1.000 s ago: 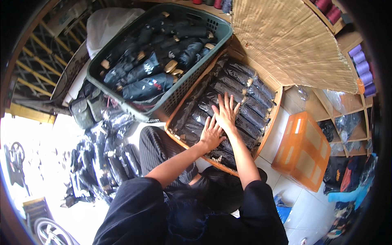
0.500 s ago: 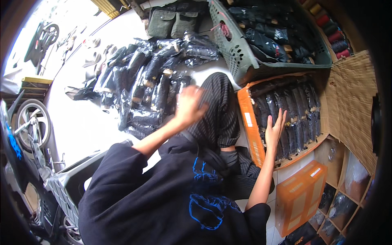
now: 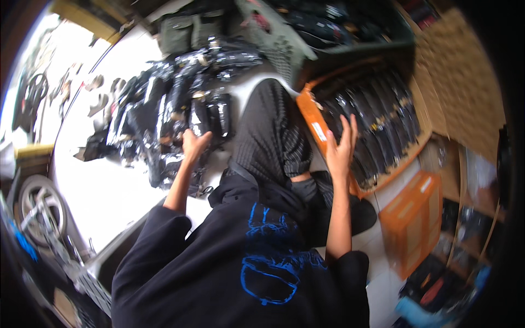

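My left hand [image 3: 195, 145] is over the right front part of a pile of black bundles [image 3: 158, 104] in shiny clear plastic. Its thumb stands apart from the fingers, and no bundle shows lifted in it; whether the fingertips touch the pile cannot be told. My right hand [image 3: 340, 150] is open, palm turned inward and fingers spread, at the left side of an open carton [image 3: 313, 119] with orange tape. Inside the carton, similar black bundles [image 3: 373, 104] lie side by side in two rows. Nothing is in the right hand.
A grey-green perforated crate [image 3: 276, 46] of dark packages stands beyond the carton. The carton's cardboard flap [image 3: 456, 71] rises at right. Nearer me is a closed orange-taped box [image 3: 413, 224]. A grey bag [image 3: 191, 33] lies behind the pile; a wheel [image 3: 41, 205] stands at left.
My left hand has moved left from over my knee to the pile, with no bundle in it. The right hand stays open by the carton. The whole view has shifted and blurred slightly.
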`<state>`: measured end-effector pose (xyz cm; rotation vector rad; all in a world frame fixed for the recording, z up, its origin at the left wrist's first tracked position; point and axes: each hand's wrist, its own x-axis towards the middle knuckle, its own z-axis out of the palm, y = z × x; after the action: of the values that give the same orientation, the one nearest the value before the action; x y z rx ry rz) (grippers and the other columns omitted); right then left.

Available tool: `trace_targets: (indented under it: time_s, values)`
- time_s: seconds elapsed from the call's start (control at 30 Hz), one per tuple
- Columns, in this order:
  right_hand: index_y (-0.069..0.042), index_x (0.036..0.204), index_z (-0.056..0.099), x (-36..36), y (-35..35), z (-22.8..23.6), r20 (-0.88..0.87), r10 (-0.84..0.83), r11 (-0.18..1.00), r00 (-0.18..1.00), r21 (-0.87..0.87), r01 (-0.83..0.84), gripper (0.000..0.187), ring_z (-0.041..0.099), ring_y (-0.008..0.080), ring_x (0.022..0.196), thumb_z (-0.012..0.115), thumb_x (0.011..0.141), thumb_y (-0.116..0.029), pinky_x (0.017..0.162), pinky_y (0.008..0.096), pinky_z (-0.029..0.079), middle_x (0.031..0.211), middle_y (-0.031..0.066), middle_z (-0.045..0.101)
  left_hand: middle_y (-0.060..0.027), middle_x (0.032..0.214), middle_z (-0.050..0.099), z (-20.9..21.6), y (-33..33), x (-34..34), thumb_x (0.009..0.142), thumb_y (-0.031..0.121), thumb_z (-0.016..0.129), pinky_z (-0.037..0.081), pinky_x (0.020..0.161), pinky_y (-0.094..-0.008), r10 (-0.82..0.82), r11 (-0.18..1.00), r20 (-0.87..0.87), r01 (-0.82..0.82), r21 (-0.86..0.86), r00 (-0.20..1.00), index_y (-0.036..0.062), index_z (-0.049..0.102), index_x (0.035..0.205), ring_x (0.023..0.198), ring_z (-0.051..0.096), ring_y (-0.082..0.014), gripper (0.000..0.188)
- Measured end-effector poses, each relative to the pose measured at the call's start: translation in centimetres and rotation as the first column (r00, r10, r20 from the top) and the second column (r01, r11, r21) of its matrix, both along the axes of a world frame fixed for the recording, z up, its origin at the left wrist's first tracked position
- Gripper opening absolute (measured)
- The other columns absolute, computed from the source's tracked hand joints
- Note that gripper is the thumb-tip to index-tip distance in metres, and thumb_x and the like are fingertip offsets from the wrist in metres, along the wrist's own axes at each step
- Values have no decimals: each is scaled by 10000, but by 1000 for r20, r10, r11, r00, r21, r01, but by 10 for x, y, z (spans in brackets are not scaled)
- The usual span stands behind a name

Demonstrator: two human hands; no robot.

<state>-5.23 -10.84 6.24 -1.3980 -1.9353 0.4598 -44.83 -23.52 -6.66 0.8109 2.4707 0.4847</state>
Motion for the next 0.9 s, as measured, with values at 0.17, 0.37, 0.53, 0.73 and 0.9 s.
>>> trace_targets:
  time_s: [0.17, 0.37, 0.53, 0.73, 0.9]
  values:
    - [8, 1246, 542, 1, -37, 6, -120, -53, 998, 991, -24, 51, 389, 408, 385, 1288, 614, 888, -123, 1071, 443, 327, 1399, 215, 423, -122, 1004, 664, 72, 1, 30, 770, 368, 655, 448, 778, -358, 10, 997, 428, -42, 66, 904, 4, 597, 1076, 897, 610, -222, 478]
    - [12, 1192, 563, -23, -78, 12, -614, -76, 870, 785, -426, -249, 327, 625, 176, 992, 621, 924, -167, 838, 303, 493, 1114, 135, 634, -136, 952, 640, 144, 14, 122, 784, 286, 719, 488, 713, -311, -308, 945, 541, 186, 270, 783, -38, 473, 1151, 799, 616, -182, 548]
    - [-15, 1351, 380, -34, -89, 28, -765, -246, 782, 596, -520, -344, 562, 576, 170, 1049, 652, 927, -264, 868, 303, 474, 1271, 145, 507, -202, 973, 622, 180, 31, 218, 770, 246, 778, 521, 710, -360, -630, 772, 421, 471, 426, 652, -63, 340, 1230, 817, 648, -281, 706]
    - [-4, 1402, 379, 41, -94, 27, -757, -316, 819, 571, -522, -239, 648, 480, 206, 1224, 700, 872, -195, 1029, 337, 382, 1307, 127, 515, -243, 1111, 548, 159, 36, 255, 706, 390, 823, 491, 879, -414, -976, 216, 82, 879, 425, 200, -93, 312, 1321, 1035, 592, -378, 934]
    - [-28, 1345, 517, 154, -72, 32, -521, -248, 859, 817, -507, -63, 600, 524, 214, 1201, 744, 809, -170, 1020, 326, 402, 1306, 110, 564, -175, 1005, 564, 159, 100, 286, 802, 128, 695, 492, 742, -410, -952, 250, 33, 709, 660, 305, -7, 552, 1147, 835, 588, -336, 396]
